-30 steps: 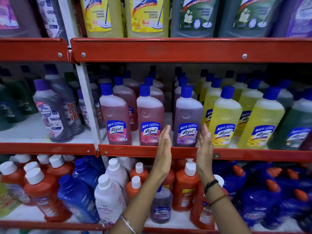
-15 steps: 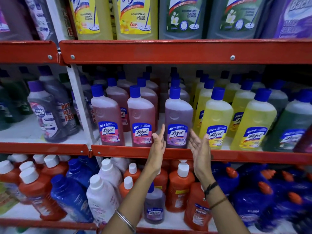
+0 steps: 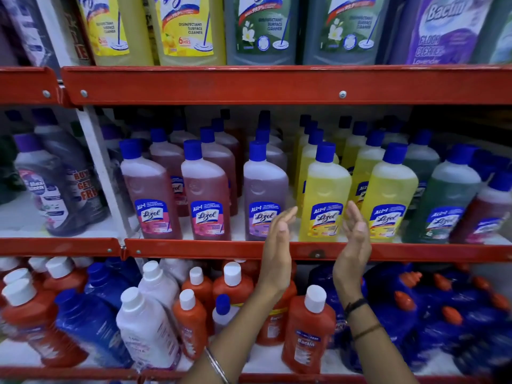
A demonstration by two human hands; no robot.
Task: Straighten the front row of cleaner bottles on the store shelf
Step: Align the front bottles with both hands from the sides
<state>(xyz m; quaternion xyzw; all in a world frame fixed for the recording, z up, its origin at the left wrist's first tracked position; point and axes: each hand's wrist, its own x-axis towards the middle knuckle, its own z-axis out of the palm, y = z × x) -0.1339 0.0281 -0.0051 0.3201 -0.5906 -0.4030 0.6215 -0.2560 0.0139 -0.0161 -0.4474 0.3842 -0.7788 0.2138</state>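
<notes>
- The landmark is the yellow Lizol bottle point(image 3: 324, 195) with a blue cap. It stands upright in the front row of the middle shelf point(image 3: 221, 248), right at the red front edge.
- The left hand point(image 3: 278, 245) is up just left of the yellow Lizol bottle, flat and wide, fingers straight, palm facing the bottle. I cannot tell if it touches the bottle.
- The right hand point(image 3: 355, 239) is up just right of the yellow Lizol bottle, also flat, palm facing in. Its fingertips are near the bottle's side, but I cannot tell if they touch.
- Both hands hold nothing, and the yellow Lizol bottle sits between them.
- Left of the yellow Lizol bottle stands a purple Lizol bottle point(image 3: 263, 192), partly behind the left hand.
- Further left are two pink Lizol bottles point(image 3: 206, 195) in the same front row.
- Right of the yellow Lizol bottle is a second yellow bottle point(image 3: 388, 192), then a green bottle point(image 3: 443, 200) that leans.
- More bottles stand in lines behind the front row.
- Below the yellow Lizol bottle, on the lower shelf, is an orange Bactin bottle point(image 3: 307, 328) with a white cap.
- The right wrist has dark bands, and the left wrist has a thin bangle.
</notes>
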